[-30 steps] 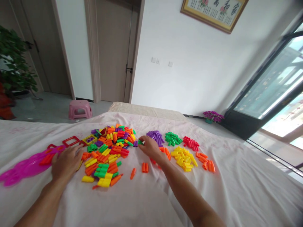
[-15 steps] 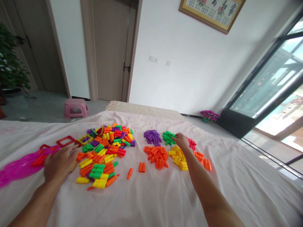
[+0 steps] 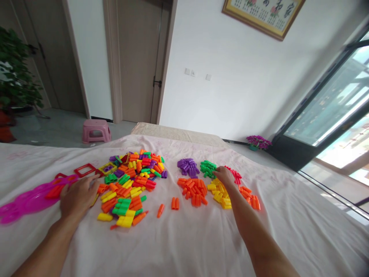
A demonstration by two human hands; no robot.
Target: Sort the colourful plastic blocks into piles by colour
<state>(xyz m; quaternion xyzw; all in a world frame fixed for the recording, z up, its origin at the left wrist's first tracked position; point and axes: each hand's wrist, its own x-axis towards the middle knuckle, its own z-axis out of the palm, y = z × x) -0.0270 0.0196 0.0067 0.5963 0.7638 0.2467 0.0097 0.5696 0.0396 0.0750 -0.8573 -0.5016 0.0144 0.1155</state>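
Over the left edge of a mixed pile of plastic building blocks (image 3: 127, 188) rests my left hand (image 3: 77, 195), its fingers stretched forward and apart. It lies against the magenta plastic tray (image 3: 27, 204); part of a yellow piece shows by its thumb. My right hand (image 3: 226, 176) is at the right edge of the green block heap (image 3: 207, 168), fingertips drawn together and pointing left; whether a block is between them is hidden. Around it are heaps of yellow blocks (image 3: 220, 194), pinkish-red blocks (image 3: 235, 175), purple blocks (image 3: 188, 167) and orange blocks (image 3: 193, 189).
Another orange heap (image 3: 252, 198) lies beyond my right forearm. A single orange block (image 3: 160, 210) and an orange double block (image 3: 175, 203) lie between the piles. A red square frame (image 3: 85, 170) is behind my left hand. A pale cloth (image 3: 184, 242) covers the table.
The whole view has shifted slightly to the right. My right hand has drawn back a little from the green heap; my left hand stays beside the mixed pile.
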